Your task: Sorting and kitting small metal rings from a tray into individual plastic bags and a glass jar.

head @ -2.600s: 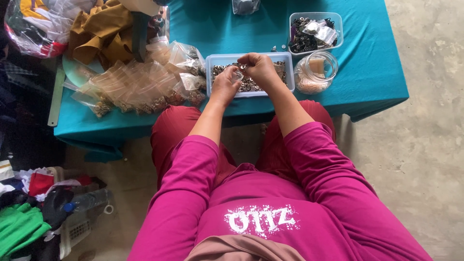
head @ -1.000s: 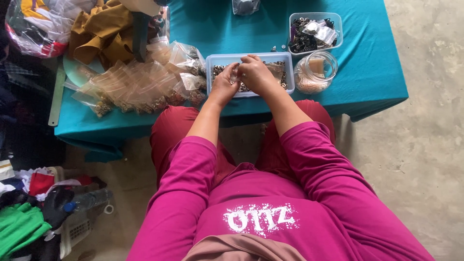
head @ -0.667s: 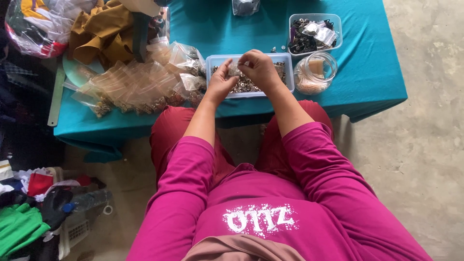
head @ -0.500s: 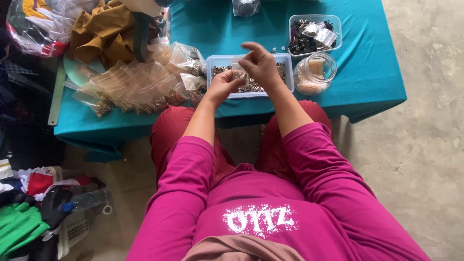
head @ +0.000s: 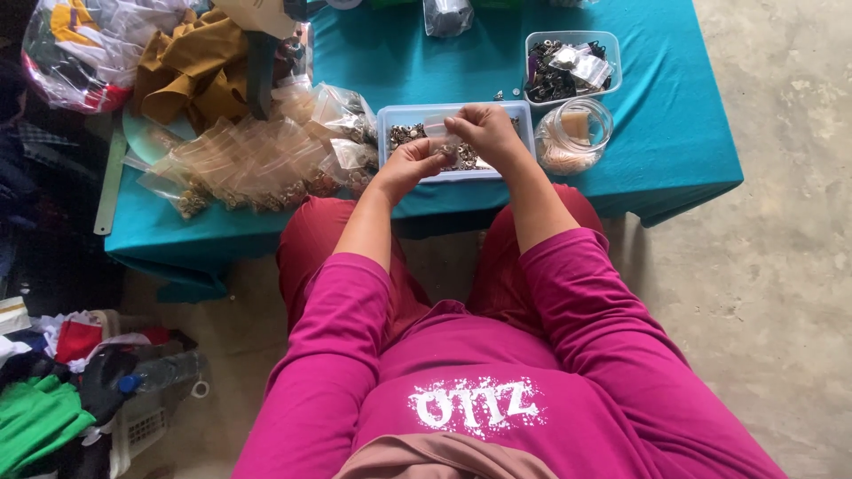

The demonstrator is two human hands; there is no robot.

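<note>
my grip: both hands pinch one small clear bag (head: 439, 133).
left hand (head: 410, 164) and right hand (head: 484, 133) hold it over the blue tray (head: 390, 115) of metal bits on the teal desk (head: 674, 133).

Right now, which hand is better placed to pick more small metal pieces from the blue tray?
Probably the left hand: it is at the tray edge, right beside the metal pieces. The right hand pinches the top of the small clear bag, so it seems occupied.
</note>
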